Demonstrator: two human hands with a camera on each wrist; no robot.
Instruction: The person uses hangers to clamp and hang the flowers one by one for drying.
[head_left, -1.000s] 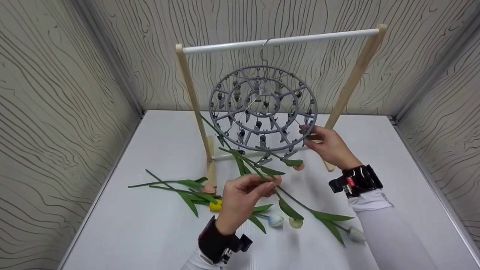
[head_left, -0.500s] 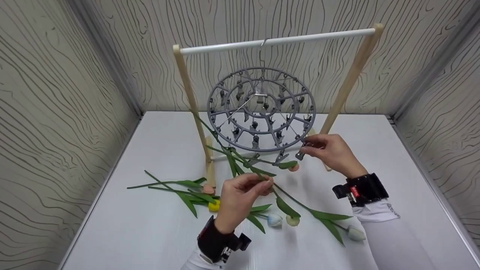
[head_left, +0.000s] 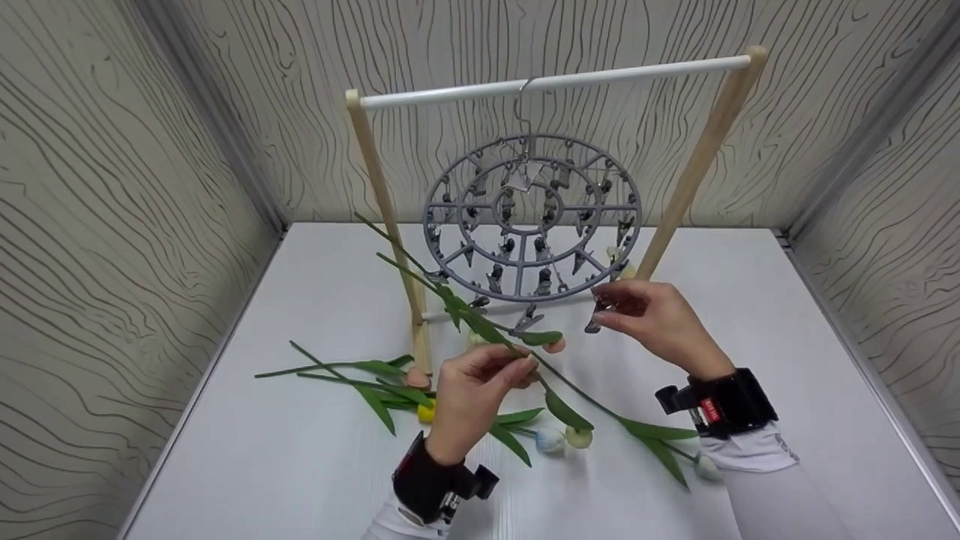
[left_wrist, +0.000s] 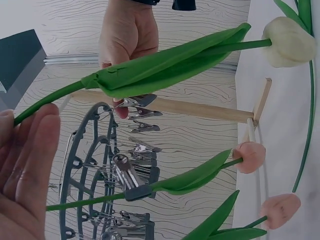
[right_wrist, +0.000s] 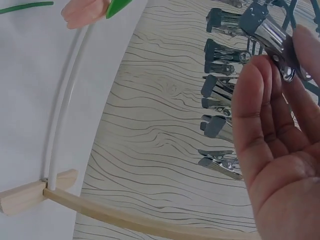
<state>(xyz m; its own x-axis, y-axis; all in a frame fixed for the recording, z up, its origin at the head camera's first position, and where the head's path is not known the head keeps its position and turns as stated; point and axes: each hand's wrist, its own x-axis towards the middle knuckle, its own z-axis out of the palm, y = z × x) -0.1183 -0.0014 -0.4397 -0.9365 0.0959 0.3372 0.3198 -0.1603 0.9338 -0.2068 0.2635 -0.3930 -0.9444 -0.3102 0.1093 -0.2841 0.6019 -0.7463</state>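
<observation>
My left hand pinches the green stem of a cream artificial tulip, its flower head tilted down toward the table in the head view. My right hand holds a grey-tipped metal clip between thumb and fingers at the near right of a round grey drying hanger. The clip's jaws look empty in the right wrist view. A pink tulip hangs from the hanger, its stem held by another clip. Many clips dangle from the rings.
The hanger hooks over a white rod on a wooden stand. On the white table lie loose tulips: a pink one, a yellow one, a blue-white one and a pale one at right.
The hanger has swung and turned on its hook. My right hand has come lower, the clip still in its fingers. My left hand has shifted slightly left with the cream tulip.
</observation>
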